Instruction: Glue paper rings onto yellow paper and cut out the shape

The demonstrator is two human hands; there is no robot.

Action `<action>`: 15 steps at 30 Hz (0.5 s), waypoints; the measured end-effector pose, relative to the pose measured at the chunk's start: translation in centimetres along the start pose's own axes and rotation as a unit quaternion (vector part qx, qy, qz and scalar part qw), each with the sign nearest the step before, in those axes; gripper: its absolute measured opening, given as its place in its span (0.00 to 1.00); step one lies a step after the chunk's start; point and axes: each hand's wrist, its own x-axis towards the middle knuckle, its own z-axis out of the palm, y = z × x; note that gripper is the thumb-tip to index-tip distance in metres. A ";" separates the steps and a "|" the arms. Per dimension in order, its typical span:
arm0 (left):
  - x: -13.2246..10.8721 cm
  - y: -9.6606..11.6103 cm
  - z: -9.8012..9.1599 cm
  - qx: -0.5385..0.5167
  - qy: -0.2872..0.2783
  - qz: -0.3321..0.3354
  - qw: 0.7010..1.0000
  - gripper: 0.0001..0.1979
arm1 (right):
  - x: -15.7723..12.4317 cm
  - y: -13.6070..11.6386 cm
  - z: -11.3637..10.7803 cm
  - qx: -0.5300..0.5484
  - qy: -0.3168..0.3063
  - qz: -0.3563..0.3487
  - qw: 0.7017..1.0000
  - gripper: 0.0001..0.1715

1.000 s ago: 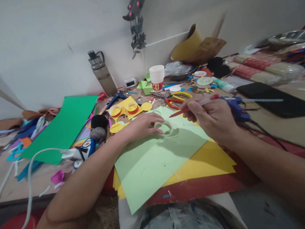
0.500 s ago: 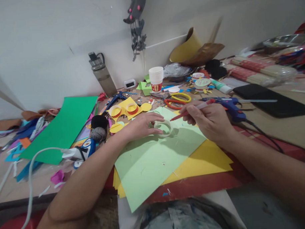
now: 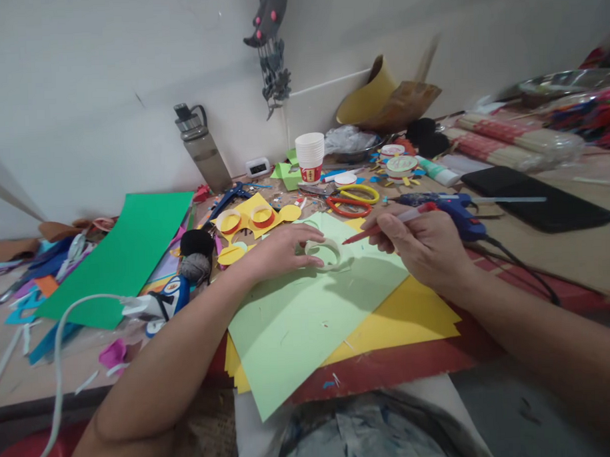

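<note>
Well to the left of the pale green sheet (image 3: pixel 289 336), a bright green card (image 3: pixel 118 255) is lying at a slant, partly covering other scraps. Between that card and the sheet, a white plug (image 3: pixel 142 307) is trailing its cable off toward the near side. A black pompom (image 3: pixel 196 243) and a grey pompom (image 3: pixel 195 268) are sitting together just left of the sheet, and a water bottle (image 3: pixel 206 155) is standing well beyond it, near the wall. Beyond the sheet's far left part, a yellow cut-out (image 3: pixel 245 220) is lying with two short paper bands on it.

The left hand (image 3: pixel 283 249) is reaching over the sheet from the left and is gripping a pale ring (image 3: pixel 337 256) between thumb and fingers. The ring is resting on the far part of the sheet, its opening showing green. A stack of paper cups (image 3: pixel 310 158) is standing well beyond the sheet, and scissors (image 3: pixel 354 199) are lying just past its far edge.

At the sheet's right, the right hand (image 3: pixel 420 241) is pinching a red pen (image 3: pixel 362 234), whose tip is pointing at the sheet just beside the ring; whether it is touching the paper I cannot tell. Yellow sheets (image 3: pixel 408 318) are sticking out from under the sheet's right side. Farther right of it, a glue gun (image 3: pixel 462 216) is lying behind the right hand.
</note>
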 end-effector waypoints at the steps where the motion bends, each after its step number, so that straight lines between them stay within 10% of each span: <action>1: 0.0 0.0 0.0 0.001 0.000 -0.005 1.000 0.21 | 0.0 0.1 0.0 0.000 0.001 -0.007 1.000 0.24; 15: -0.1 -0.4 0.2 -0.003 0.000 -0.002 1.000 0.22 | -0.2 0.6 0.1 -0.003 -0.007 -0.012 1.000 0.25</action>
